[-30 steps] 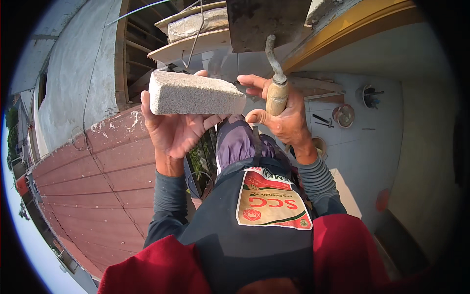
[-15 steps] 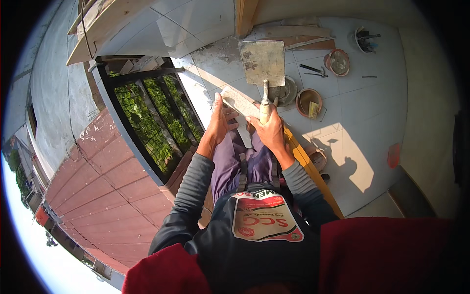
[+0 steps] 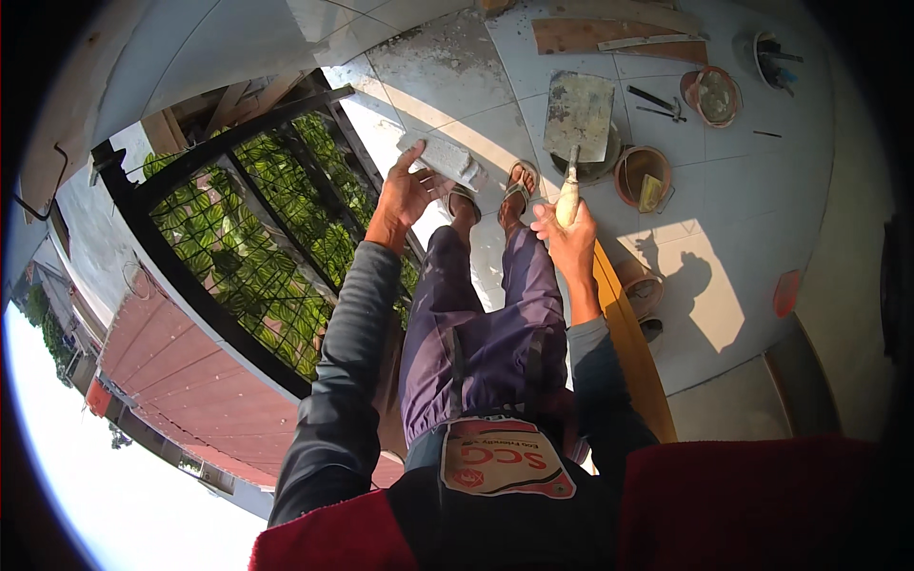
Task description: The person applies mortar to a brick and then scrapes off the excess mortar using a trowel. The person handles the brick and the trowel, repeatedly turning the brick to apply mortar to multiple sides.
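My left hand (image 3: 403, 193) grips a pale grey rectangular block (image 3: 446, 160) by its near end, holding it out in front of me above my sandalled feet. My right hand (image 3: 566, 236) is closed round the wooden handle of a flat square trowel (image 3: 578, 118), whose mortar-smeared blade points away from me over a round mortar pan (image 3: 598, 167) on the tiled floor. Both forearms in dark ribbed sleeves reach forward over my purple trousers.
A black metal railing (image 3: 205, 276) with green leaves behind it runs on my left. A yellow wooden plank (image 3: 624, 333) lies at my right leg. Small round tubs (image 3: 644, 177) (image 3: 711, 93), hand tools (image 3: 657, 103) and a board (image 3: 609, 36) lie on the white tiles ahead.
My view has tipped downward from the block held up close to the floor far below. Both hands have moved apart and lower, still holding block and trowel.
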A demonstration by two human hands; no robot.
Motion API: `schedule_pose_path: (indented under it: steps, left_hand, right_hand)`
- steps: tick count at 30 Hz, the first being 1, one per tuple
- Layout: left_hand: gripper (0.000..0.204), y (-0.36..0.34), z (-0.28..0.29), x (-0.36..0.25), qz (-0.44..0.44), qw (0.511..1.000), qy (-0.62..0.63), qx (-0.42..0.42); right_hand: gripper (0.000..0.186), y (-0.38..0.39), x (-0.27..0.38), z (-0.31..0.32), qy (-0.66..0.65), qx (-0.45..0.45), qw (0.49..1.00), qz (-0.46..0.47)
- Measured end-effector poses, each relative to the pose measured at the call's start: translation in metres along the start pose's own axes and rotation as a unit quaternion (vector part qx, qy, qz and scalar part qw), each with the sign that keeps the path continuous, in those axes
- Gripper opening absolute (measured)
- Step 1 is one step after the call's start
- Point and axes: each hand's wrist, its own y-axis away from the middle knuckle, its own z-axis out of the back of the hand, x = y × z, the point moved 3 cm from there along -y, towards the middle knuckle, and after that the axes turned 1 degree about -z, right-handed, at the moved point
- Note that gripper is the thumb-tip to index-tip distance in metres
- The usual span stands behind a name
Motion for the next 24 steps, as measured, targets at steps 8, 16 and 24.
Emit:
schedule_pose_path:
  steps: [8, 16, 24]
  left_hand:
    - [0.057, -0.125, 0.021, 0.007, 0.030, 0.994, 0.062, 0.081]
    - [0.057, -0.292, 0.072, 0.039, -0.047, 0.993, -0.108, 0.022]
    - [0.072, -0.417, 0.074, 0.051, -0.172, 0.966, -0.192, 0.000]
  right_hand:
    - [0.042, -0.059, -0.083, -0.017, 0.029, -0.006, 0.992, -0.120]
    - [0.043, -0.182, -0.161, -0.053, 0.174, 0.077, 0.982, 0.017]
    - [0.039, -0.293, -0.202, -0.066, 0.283, 0.123, 0.950, 0.049]
